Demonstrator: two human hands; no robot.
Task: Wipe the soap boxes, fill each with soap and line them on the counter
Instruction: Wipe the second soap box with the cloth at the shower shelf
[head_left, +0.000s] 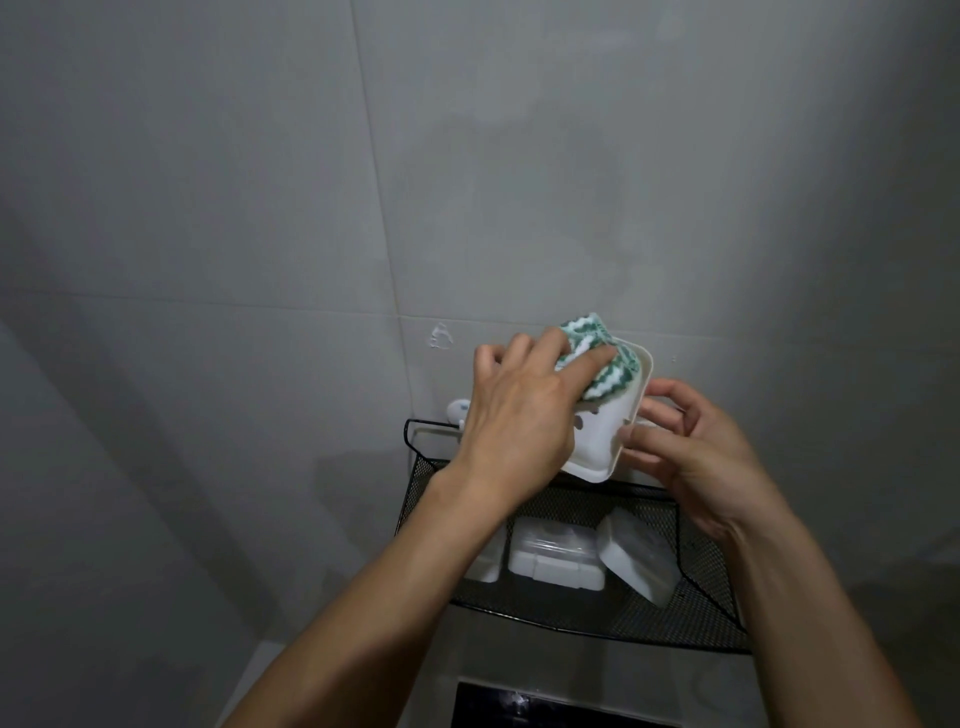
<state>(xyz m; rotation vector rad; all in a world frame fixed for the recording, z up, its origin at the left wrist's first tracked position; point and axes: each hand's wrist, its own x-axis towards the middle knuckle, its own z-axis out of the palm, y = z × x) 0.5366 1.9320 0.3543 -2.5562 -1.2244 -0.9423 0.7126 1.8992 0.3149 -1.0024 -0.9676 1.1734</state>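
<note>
An open white soap box (608, 431) is held up in front of the grey wall, above a black mesh basket (691, 613). My right hand (691, 452) grips its right edge with curled fingers and thumb. A green-and-white striped cloth (597, 358) lies inside the box, and my left hand (524, 410) presses it down, fingers curled over it. Three more white soap boxes sit in the basket: one (556, 561) in the middle, one (639, 561) tilted at the right, one (485, 566) partly hidden by my left forearm.
The basket hangs on the tiled grey wall (311, 208), with a small white hook (458, 410) at its upper left. A dark panel (545, 706) shows at the bottom edge below the basket. A pale ledge (265, 670) lies at the lower left.
</note>
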